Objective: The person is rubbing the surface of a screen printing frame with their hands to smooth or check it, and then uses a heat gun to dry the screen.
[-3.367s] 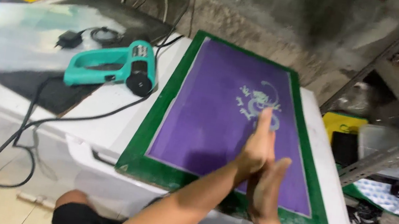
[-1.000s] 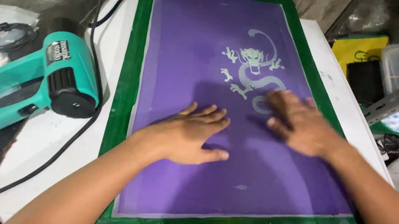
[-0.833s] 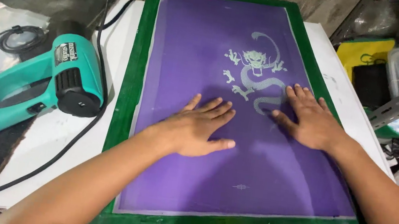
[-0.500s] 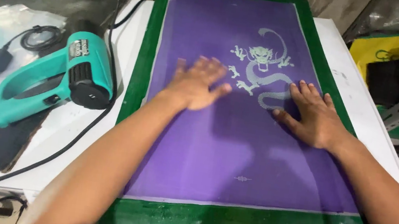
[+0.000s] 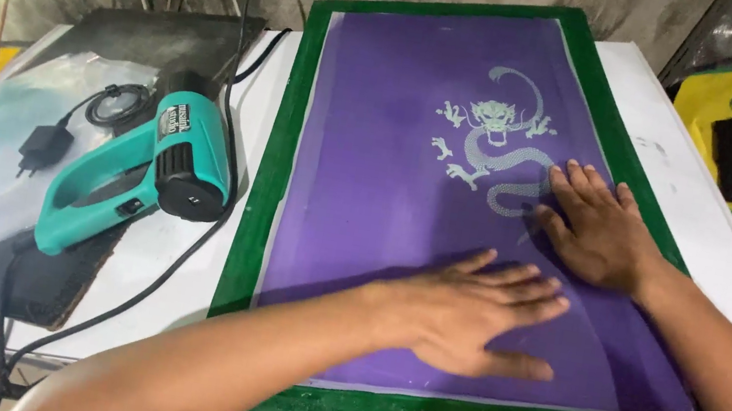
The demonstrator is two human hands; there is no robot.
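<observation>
Where fingers (image 5: 582,185) spread, purple screen (image 5: 369,187) beneath.

Both forearms come into view bare, with no sleeves reaching that far down. The left hand (image 5: 465,317) and the right hand (image 5: 603,236) are bare too: no gloves, no rings, no watch or band at either wrist. Fingernails are short. A bit of dark clothing shows at the bottom edge, too little to tell what
</observation>
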